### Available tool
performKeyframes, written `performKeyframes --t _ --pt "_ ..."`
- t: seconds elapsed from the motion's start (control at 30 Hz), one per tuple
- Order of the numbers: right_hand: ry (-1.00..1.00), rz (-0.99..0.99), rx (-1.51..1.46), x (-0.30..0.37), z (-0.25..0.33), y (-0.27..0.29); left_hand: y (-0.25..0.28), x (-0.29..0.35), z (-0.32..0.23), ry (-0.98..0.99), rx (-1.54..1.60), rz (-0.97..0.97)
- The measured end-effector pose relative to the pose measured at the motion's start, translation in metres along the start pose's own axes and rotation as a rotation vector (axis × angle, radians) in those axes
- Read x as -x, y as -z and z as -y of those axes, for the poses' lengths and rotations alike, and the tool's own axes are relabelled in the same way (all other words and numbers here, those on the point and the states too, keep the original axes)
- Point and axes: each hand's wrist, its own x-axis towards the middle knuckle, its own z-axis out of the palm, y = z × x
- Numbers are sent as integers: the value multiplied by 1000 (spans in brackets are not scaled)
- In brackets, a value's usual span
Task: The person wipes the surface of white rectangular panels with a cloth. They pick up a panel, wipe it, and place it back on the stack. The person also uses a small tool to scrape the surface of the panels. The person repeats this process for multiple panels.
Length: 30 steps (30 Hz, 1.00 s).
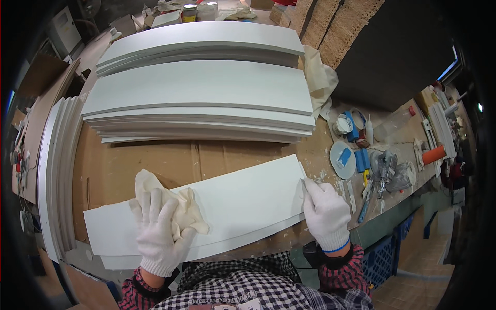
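Observation:
A long white board (pixel 248 195) with a slightly curved edge lies aslant on top of another white board (pixel 227 247) near the front of the table. My left hand (pixel 159 227), in a white knit glove, lies on a cream cloth (pixel 191 217) over the upper board's left part. Its fingers are stretched and apart, and the cloth bunches out beside and beyond them. At the boards' right end, my gloved right hand (pixel 325 209) closes its thumb and fingers on the upper board's edge. Its fingertips are partly hidden there.
Stacked white boards (pixel 196 88) stand beyond the work, and more boards (pixel 58 175) stand upright at left. On the right lie a white lid (pixel 342 159), a spray gun (pixel 383 173), a clear bottle (pixel 392 125) and an orange cylinder (pixel 434 154). Cardboard (pixel 170 160) covers the table.

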Motion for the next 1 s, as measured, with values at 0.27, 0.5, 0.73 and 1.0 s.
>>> performKeyframes --t 0.27,0.5,0.73,1.0 --pt "-11 119 -182 -1 10 7 -1 0 0 1 -30 3" --pt "-138 99 -256 -1 5 5 1 2 -1 43 -26 75" --pt "-189 49 -244 3 6 6 0 2 -1 38 -25 55" --pt "-224 -4 -131 -1 -1 0 1 3 0 31 -27 38"
